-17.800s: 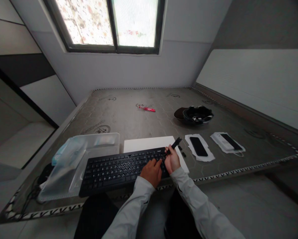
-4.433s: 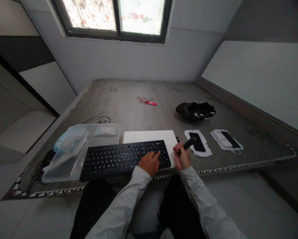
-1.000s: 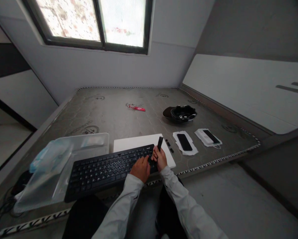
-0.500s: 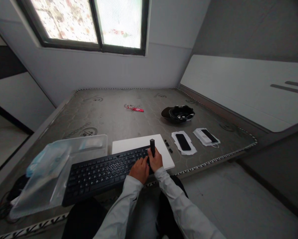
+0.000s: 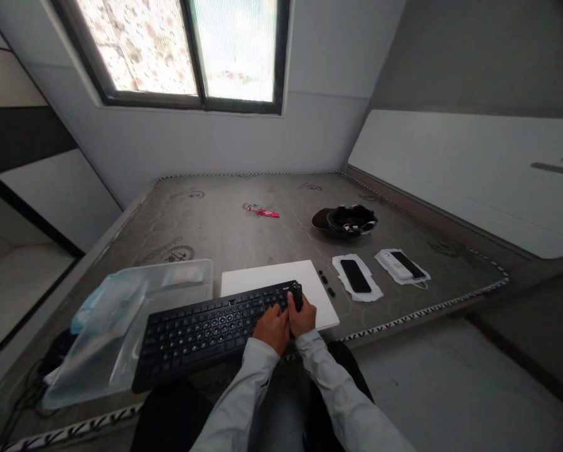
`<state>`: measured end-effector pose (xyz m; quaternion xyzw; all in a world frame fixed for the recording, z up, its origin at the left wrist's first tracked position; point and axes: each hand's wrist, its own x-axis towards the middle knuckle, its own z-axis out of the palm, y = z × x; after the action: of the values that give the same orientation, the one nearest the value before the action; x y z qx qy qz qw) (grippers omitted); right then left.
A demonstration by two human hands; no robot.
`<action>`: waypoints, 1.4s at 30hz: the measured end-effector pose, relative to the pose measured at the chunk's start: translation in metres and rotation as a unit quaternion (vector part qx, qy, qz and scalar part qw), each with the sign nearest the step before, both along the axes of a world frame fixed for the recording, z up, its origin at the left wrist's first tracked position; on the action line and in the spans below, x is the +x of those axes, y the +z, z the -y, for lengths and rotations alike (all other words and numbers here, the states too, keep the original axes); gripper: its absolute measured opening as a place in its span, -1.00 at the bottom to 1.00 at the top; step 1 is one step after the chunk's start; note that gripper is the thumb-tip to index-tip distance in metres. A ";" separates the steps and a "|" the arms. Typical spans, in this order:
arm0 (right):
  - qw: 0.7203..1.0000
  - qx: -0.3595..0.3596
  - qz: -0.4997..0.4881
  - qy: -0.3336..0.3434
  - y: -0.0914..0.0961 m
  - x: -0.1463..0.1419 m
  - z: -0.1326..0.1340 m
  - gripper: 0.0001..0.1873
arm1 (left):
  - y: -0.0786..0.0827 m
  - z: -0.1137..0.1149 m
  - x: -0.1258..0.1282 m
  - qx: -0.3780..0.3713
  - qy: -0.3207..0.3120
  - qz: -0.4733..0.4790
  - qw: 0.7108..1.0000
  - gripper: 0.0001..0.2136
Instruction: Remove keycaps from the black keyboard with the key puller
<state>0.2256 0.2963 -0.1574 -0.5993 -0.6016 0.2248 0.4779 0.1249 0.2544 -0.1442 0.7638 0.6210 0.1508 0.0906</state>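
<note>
Kbd [image 5: 196,333] runs L–R, its R end over the white board [image 5: 257,276]. Person's R hand [image 5: 304,318] grips a blk tool [image 5: 299,297] at kbd's R end, tool's long axis approx. upright. Of 2 hands, R's nearer; L hand [image 5: 272,329] adjacent, fingers curled, can't tell if gripping.

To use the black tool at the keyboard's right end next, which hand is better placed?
Probably the right: the right hand grips the black tool at that end of the keyboard. The left hand is close beside it, with no tool visible.
</note>
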 end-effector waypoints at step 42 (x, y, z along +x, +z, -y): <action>0.995 -0.081 0.032 -0.046 0.006 0.111 -0.019 -0.62 | 0.001 0.000 0.001 0.030 -0.001 -0.004 1.000 -0.59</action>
<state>0.3363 0.3150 -0.1513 -0.6697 -0.5687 0.2310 0.4180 0.1257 0.2546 -0.1435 0.7677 0.6153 0.1666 0.0655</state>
